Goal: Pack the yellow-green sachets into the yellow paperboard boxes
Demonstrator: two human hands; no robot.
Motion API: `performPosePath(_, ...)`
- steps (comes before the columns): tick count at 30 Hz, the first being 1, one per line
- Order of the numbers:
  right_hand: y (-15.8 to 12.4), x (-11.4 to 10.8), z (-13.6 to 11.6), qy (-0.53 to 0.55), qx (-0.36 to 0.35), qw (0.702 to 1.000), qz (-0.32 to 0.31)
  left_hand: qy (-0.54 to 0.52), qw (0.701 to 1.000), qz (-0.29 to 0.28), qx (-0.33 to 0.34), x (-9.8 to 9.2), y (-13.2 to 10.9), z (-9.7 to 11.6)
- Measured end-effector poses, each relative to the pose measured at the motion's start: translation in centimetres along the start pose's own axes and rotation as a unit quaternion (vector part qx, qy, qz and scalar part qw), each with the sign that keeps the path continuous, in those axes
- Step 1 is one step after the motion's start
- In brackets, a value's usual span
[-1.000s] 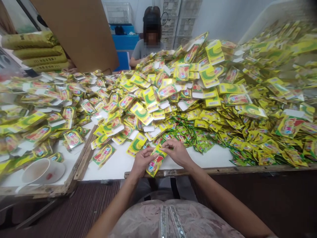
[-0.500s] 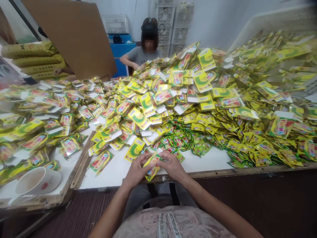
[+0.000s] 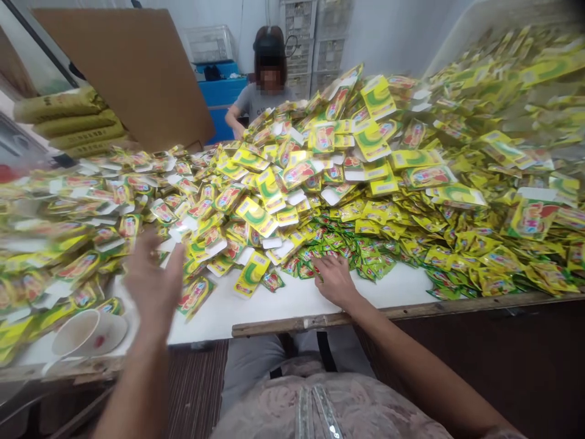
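Observation:
Smeared by motion, my left hand (image 3: 153, 283) is raised over the left part of the table, thumb and fingers apart, with nothing visible in it. Near it lies a yellow-green card-topped packet (image 3: 194, 297). My right hand (image 3: 336, 279) rests at the front of a heap of small green sachets (image 3: 340, 241), its fingers bent and closed on a sachet there; the fingertips are partly hidden. Left of that hand are a loose green sachet (image 3: 273, 280) and a yellow packet (image 3: 251, 273) on the white tabletop (image 3: 210, 323).
Packets with white tabs (image 3: 256, 216) form a large heap across the table. A white cup (image 3: 77, 332) stands at the left. A wooden strip (image 3: 283, 326) edges the table. Another person (image 3: 269, 79) sits behind the heap. A large bin (image 3: 450, 46) is at the right.
Both hands held a packet together at the table edge; it has left them. My left hand has swung left and opened, while my right hand has reached forward to the green sachets.

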State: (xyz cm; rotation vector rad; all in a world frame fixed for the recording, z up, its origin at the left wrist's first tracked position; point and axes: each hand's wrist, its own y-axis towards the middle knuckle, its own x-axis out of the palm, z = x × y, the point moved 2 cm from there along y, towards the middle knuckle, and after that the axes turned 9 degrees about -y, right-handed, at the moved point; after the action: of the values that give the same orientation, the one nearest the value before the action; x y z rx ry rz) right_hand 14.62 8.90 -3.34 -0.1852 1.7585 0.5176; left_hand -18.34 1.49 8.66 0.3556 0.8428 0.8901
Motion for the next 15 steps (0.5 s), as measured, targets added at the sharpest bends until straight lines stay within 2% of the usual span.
performPosePath(3, -0.6, -0.2, 0.4, 0.062, 0.052, 0.995, 0.055, 0.055, 0.985, -0.161, 0.042, 5.1, -6.4, 0.7)
performPosePath(5, -1.0, -0.5, 0.6, 0.144, 0.109, 0.981, 0.063, 0.103, 0.969, -0.218, 0.059, 7.7, -9.5, 1.1)
performPosePath(7, -1.3, -0.5, 0.7, 0.216, 0.155, 0.964, 0.030, 0.132, 0.954, -0.259, 0.074, 9.2, -10.8, 1.2)
performPosePath(10, -1.6, -0.1, 0.5, 0.279, 0.174, 0.944, -0.010, 0.107, 0.947, -0.292, 0.076, 9.5, -10.4, 1.1)
performPosePath(12, -1.8, 0.2, 0.4, 0.298, 0.177, 0.938, -0.009, 0.054, 0.951, -0.293, 0.085, 9.0, -9.7, 1.0)
performPosePath(15, -2.0, 0.2, 0.3, 0.294, 0.186, 0.937, -0.022, -0.037, 0.943, -0.301, 0.139, 7.8, -9.1, 0.6)
